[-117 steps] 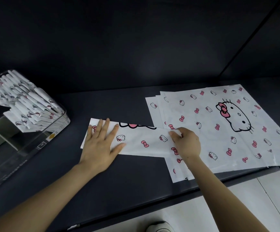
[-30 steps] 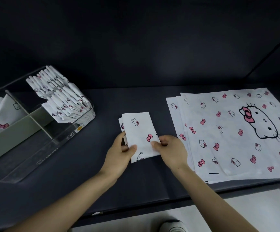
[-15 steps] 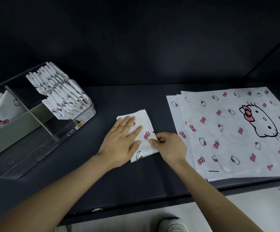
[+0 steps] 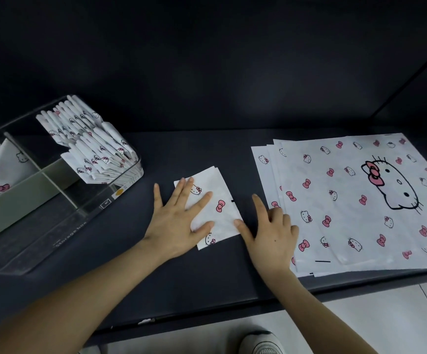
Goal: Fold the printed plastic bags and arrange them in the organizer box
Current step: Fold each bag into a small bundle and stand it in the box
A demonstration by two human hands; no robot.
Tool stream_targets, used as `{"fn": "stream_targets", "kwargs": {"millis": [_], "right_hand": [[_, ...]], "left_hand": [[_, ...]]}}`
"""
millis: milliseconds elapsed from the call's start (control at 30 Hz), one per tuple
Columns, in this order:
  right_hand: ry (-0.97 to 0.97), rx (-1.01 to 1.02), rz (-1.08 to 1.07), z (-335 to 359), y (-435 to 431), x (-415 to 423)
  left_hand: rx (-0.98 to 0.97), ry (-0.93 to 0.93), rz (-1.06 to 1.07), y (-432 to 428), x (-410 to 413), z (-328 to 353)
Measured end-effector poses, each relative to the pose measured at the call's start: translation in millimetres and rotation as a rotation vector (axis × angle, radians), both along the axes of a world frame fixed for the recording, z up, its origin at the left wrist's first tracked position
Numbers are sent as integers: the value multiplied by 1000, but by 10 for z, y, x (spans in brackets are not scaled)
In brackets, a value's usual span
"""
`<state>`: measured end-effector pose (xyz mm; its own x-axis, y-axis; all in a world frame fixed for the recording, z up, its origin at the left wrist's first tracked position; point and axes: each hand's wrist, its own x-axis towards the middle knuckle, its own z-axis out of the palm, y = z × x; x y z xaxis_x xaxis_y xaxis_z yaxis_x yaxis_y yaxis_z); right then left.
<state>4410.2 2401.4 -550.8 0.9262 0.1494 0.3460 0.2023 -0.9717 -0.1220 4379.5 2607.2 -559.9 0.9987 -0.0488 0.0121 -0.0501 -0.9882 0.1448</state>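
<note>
We see a dark grey matte tabletop (image 4: pixel 207 277) filling the middle of the view, its front edge running from 7 o'clock up toward 4 o'clock. Behind it, from 9 through 12 to 3 o'clock, stands a plain dark wall (image 4: pixel 207 60), crossed at 2 o'clock by a thin black diagonal seam (image 4: pixel 411 77). Below the edge, at 5 o'clock, we find a pale tiled floor (image 4: pixel 386 315). At 6 o'clock the toe of a white and grey shoe (image 4: pixel 263 343) rests on that floor.

head cam | looks forward and down | close over dark tabletop (image 4: pixel 181 277)
</note>
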Motion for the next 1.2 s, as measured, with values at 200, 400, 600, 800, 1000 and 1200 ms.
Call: {"fn": "stream_targets", "kwargs": {"millis": [200, 400, 600, 800, 1000, 1200], "right_hand": [[-60, 174, 545, 6, -207, 49], [-127, 19, 873, 13, -155, 231], [-14, 60, 868, 74, -127, 154], [269, 181, 782, 313, -88, -47], [855, 661, 466, 514, 41, 66], [727, 737, 127, 331, 300, 180]], "left_hand": [[-15, 32, -12, -4, -1, 27], [-75, -25, -104, 40, -22, 79], [-369, -103, -372, 109, -374, 81], [-415, -186, -231, 198, -439, 87], [-631, -146, 237, 12, -402, 221], [-723, -172, 380, -117, -255, 289]]}}
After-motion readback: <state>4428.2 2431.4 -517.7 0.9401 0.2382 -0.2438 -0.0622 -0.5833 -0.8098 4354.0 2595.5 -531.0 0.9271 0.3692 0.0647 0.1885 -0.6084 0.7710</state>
